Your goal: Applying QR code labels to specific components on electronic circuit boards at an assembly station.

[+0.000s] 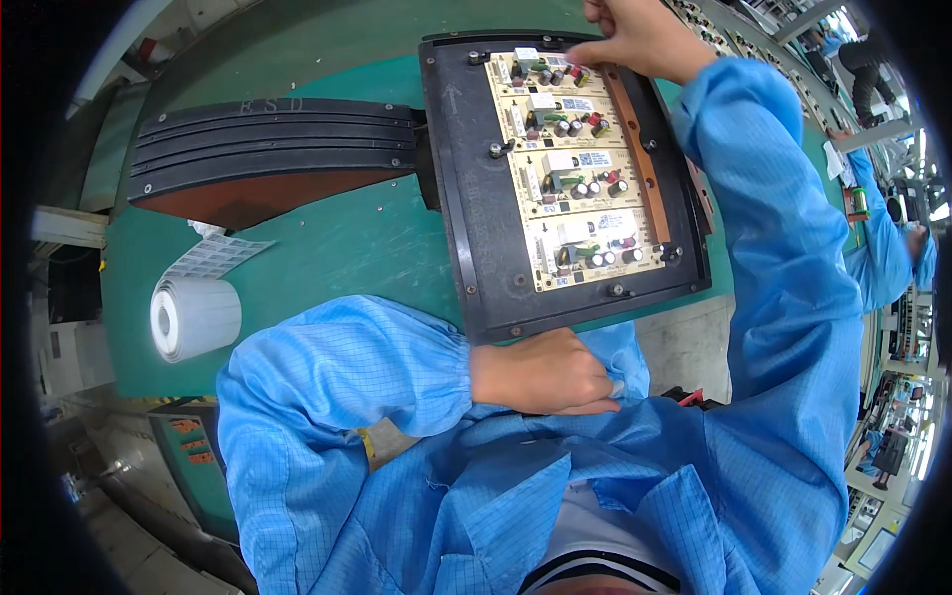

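Green matting covers the tabletop (pixel 327 248) of what looks like a factory line, with other workers in blue coats off to the right.

Nearest the body, the left hand (pixel 540 372) is curled into a loose fist at the near edge of the black tray (pixel 466 198), knuckles up, touching or just short of its rim. I cannot tell whether the fist holds anything, as the fingers hide the palm. The right hand (pixel 640 35) reaches across to the far end of the tray, thumb and fingertips pinched together over the top circuit board (pixel 540 71); whatever small thing sits in the pinch is too small to make out.

The tray lies flat on the mat and carries a pale panel of four like boards (pixel 575 183) in a row, each with small dark cylinders and white labels. A brown strip (pixel 635 149) runs along the panel's right side.

To do this work well, I judge that the near hand should keep the tray from sliding while the far hand works straight down on the board, with the sleeve held clear of the upright parts below it.

Further left, a dark ribbed chute (pixel 268 149) meets the tray's left side, and a white roll of labels (pixel 193 315) lies on the mat, its loose end trailing toward the chute.
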`<state>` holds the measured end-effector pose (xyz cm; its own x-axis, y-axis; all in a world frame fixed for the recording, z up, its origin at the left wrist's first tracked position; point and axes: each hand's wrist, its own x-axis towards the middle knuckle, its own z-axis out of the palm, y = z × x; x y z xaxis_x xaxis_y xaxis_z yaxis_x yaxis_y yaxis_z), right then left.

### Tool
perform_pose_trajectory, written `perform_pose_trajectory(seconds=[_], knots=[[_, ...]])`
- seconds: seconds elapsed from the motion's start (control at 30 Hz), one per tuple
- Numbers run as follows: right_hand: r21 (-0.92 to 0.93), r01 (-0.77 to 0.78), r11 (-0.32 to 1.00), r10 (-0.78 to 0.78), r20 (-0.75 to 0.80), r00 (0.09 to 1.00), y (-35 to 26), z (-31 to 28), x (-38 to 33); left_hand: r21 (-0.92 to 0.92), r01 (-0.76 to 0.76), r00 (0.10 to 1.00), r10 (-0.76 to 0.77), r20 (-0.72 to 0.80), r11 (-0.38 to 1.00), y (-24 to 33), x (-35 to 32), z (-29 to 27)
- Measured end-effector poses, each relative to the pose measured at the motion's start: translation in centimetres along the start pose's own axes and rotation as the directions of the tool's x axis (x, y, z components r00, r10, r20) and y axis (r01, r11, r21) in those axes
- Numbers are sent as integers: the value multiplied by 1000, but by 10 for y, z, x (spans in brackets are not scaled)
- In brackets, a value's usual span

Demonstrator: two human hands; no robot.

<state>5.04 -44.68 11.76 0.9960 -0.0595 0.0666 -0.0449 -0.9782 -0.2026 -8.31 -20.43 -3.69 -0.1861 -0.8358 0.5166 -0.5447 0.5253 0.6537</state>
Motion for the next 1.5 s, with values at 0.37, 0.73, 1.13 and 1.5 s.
perform_pose_trajectory(seconds=[0.37,0.73,1.13,1.5], knots=[[128,98,987,-71,-201,977,35,4,-58,7,69,992,-69,104,998,0,-3,2],[-188,38,981,-86,-253,964,73,28,-24,-6,-6,1000,6,22,1000,-1,1,1],[51,357,933,-355,-51,934,-44,15,-42,-42,2,999,0,33,999,-1,2,-1],[-158,525,837,-547,-287,786,-30,23,-70,-54,79,989,-71,128,995,1,4,-1]])
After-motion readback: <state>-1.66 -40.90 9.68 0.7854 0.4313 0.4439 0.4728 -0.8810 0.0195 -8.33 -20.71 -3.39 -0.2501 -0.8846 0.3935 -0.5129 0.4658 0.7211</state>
